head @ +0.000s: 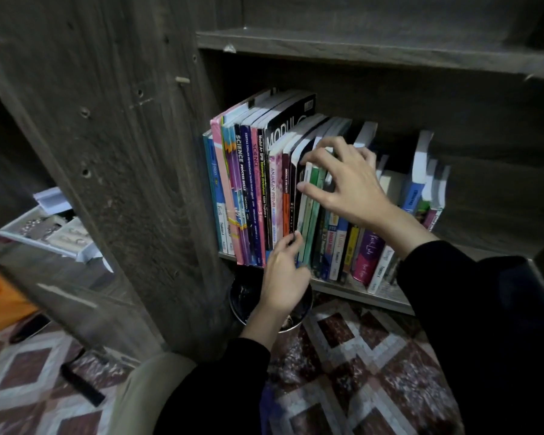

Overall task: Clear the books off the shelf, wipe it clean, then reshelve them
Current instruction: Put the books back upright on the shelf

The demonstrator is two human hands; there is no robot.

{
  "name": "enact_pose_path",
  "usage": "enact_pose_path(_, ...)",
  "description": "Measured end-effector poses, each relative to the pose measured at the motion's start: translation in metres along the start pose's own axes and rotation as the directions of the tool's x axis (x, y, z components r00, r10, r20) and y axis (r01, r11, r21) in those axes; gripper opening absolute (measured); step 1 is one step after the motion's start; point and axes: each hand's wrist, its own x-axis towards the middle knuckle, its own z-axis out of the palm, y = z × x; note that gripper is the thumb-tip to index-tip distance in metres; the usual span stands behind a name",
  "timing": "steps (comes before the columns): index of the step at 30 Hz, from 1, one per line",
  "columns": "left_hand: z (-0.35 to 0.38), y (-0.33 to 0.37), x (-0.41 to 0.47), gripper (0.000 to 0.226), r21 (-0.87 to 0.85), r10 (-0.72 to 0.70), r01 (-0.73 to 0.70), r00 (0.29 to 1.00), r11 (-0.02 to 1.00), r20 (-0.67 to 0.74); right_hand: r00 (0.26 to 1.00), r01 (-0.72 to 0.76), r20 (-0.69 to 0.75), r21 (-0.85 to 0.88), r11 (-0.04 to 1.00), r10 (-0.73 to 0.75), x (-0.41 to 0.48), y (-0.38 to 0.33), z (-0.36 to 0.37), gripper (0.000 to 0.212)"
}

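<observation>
A row of upright books (248, 196) fills the low shelf (358, 293) of a dark wooden bookcase. Tall workbooks stand at the left, shorter books (361, 255) lean in the middle, and a few more lean at the right (421, 183). My right hand (343, 180) grips the tops of a green-spined bunch of books (310, 221), fingers curled over their top edges and thumb on the spines. My left hand (283, 274) holds the same bunch at its bottom edge, fingertips on the lower spines.
A thick wooden upright (132, 183) stands left of the shelf, and another shelf board (374, 54) lies above. A dark round bin (242, 296) sits on the patterned floor under my left hand. A white tray (47, 230) and an orange object (0, 302) lie at the left.
</observation>
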Motion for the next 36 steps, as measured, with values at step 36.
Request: enact_pose_path(36,-0.134,0.026,0.068,0.073,0.33,0.097,-0.023,0.973,0.944,-0.211,0.971,0.171,0.167,-0.005,0.985,-0.168,0.081,-0.059,0.003,0.063)
